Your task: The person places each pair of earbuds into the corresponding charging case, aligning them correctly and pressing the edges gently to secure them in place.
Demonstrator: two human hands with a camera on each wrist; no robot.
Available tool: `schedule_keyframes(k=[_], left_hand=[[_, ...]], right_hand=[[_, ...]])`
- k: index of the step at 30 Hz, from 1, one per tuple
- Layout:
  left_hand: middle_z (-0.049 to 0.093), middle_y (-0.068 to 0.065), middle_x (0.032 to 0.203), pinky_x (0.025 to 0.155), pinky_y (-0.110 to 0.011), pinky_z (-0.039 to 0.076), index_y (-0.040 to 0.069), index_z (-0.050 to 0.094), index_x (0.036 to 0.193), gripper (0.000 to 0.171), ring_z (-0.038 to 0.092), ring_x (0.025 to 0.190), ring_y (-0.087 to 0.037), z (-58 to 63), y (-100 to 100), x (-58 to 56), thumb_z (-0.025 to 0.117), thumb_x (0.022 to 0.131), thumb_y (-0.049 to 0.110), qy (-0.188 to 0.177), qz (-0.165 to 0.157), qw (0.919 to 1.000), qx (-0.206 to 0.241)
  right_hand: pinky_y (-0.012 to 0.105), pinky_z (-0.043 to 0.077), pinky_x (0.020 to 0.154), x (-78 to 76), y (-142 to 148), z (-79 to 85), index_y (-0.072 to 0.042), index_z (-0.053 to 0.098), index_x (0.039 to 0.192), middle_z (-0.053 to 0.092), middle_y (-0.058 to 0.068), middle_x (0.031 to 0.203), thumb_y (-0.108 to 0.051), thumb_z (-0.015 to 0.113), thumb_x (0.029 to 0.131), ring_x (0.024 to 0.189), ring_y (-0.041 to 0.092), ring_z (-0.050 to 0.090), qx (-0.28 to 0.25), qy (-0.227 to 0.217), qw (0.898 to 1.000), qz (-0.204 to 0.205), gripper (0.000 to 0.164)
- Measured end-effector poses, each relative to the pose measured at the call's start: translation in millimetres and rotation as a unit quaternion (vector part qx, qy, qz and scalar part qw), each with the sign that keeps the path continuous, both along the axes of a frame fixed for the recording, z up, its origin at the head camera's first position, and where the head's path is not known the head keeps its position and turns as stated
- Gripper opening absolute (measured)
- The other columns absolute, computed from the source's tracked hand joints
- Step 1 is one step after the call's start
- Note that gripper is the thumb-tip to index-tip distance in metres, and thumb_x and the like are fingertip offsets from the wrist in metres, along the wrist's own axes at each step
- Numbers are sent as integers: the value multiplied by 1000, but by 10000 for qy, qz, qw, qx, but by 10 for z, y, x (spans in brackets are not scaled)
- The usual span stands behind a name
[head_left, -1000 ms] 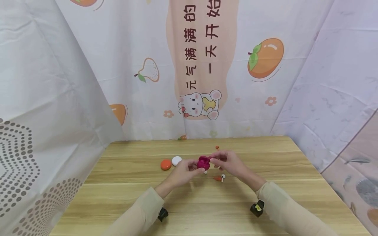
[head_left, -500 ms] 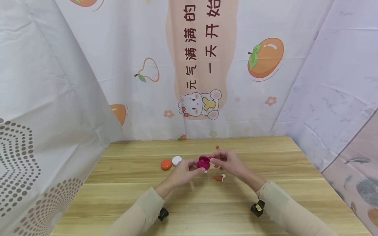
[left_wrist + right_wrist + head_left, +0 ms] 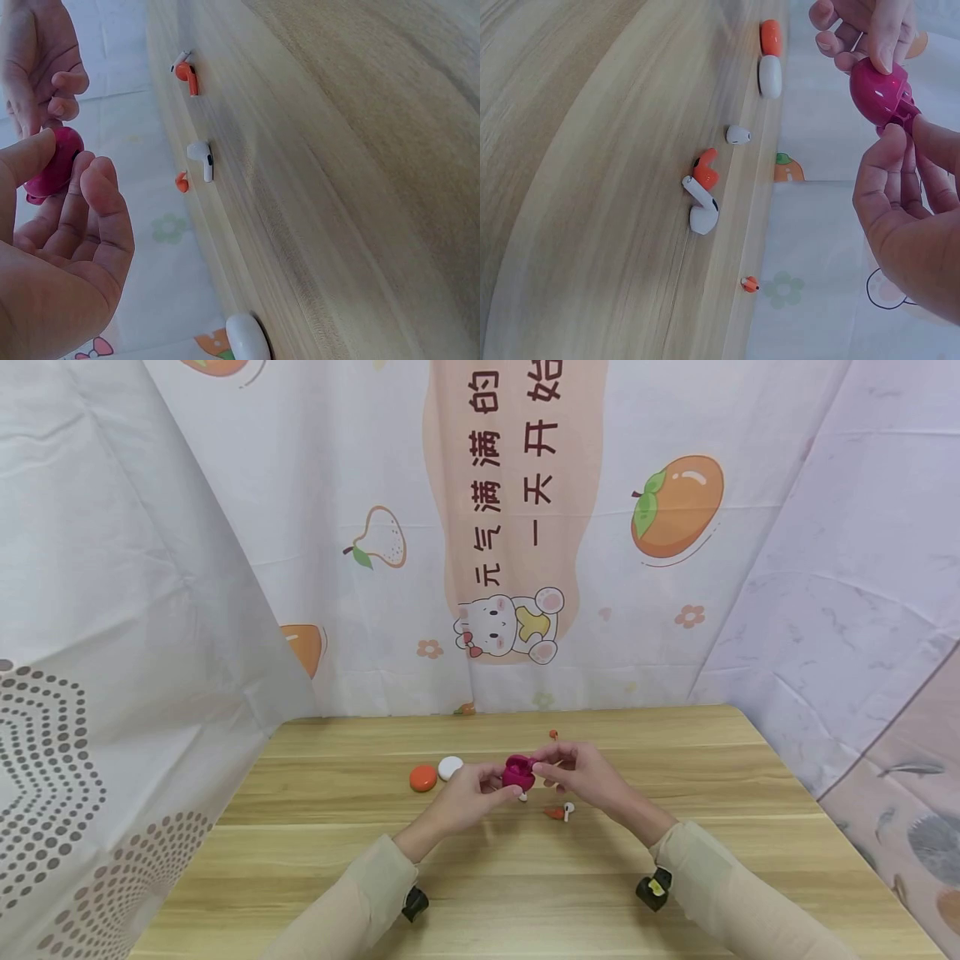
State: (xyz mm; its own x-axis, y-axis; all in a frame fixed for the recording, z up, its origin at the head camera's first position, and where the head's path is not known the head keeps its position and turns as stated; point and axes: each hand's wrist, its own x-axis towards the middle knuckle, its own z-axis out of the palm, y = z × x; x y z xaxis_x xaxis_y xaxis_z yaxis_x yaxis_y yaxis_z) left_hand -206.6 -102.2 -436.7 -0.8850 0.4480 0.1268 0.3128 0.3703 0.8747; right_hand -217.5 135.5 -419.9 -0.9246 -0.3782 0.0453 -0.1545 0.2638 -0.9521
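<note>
My left hand [image 3: 471,795] holds a glossy magenta earbud case [image 3: 517,779] above the table, thumb on one side and fingers on the other. The case's lid is raised, as the head view shows. At its right edge my right hand [image 3: 583,774] pinches a small magenta earbud [image 3: 904,112] between thumb and fingertips, right at the case's opening. Most of that earbud is hidden by the fingers. Below the hands, a white earbud [image 3: 703,210] lies against an orange earbud [image 3: 706,172]. Another white earbud [image 3: 738,135] lies close by, under the case in the head view.
To the left of the hands, a round orange case [image 3: 423,778] and a round white case [image 3: 450,767] sit side by side on the wood-grain table [image 3: 337,860]. A second orange earbud [image 3: 553,735] lies farther back, near the printed curtain [image 3: 375,677].
</note>
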Motion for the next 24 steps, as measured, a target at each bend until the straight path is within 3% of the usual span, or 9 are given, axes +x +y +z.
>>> schedule_keyframes(k=[6, 11, 20, 24], left_hand=[[71, 0, 90, 70, -27, 53, 6, 73, 111, 25, 68, 87, -34, 9, 0, 5, 73, 96, 27, -24, -23, 10000, -2], [71, -2, 90, 70, -27, 53, 6, 73, 111, 25, 68, 87, -35, 22, 1, 11, 73, 96, 26, -28, -6, 10000, 1], [71, -1, 90, 71, -27, 53, 6, 73, 111, 25, 68, 88, -38, 18, 4, 9, 73, 96, 26, -83, 8, 10000, 5], [71, 1, 89, 71, -27, 53, 7, 73, 111, 24, 68, 88, -38, 20, 7, 12, 73, 96, 26, -74, 18, 10000, -7]], right_hand=[[32, 57, 67, -7, -6, -9, -2, 70, 110, 69, 14, 95, -16, 71, 97, 83, 28, 65, -24, 36, 10000, 86, 20], [28, 55, 66, -1, -12, -4, -1, 70, 110, 69, 11, 94, -15, 71, 97, 79, 21, 64, -17, 49, 9999, 104, 18], [28, 55, 66, -14, -8, -20, -1, 71, 110, 68, 21, 99, -13, 71, 97, 81, 25, 65, -16, 70, 9999, 124, 18], [28, 55, 65, -13, -5, -15, -1, 71, 111, 67, 20, 100, -14, 71, 97, 81, 25, 65, -2, 87, 9999, 148, 19]])
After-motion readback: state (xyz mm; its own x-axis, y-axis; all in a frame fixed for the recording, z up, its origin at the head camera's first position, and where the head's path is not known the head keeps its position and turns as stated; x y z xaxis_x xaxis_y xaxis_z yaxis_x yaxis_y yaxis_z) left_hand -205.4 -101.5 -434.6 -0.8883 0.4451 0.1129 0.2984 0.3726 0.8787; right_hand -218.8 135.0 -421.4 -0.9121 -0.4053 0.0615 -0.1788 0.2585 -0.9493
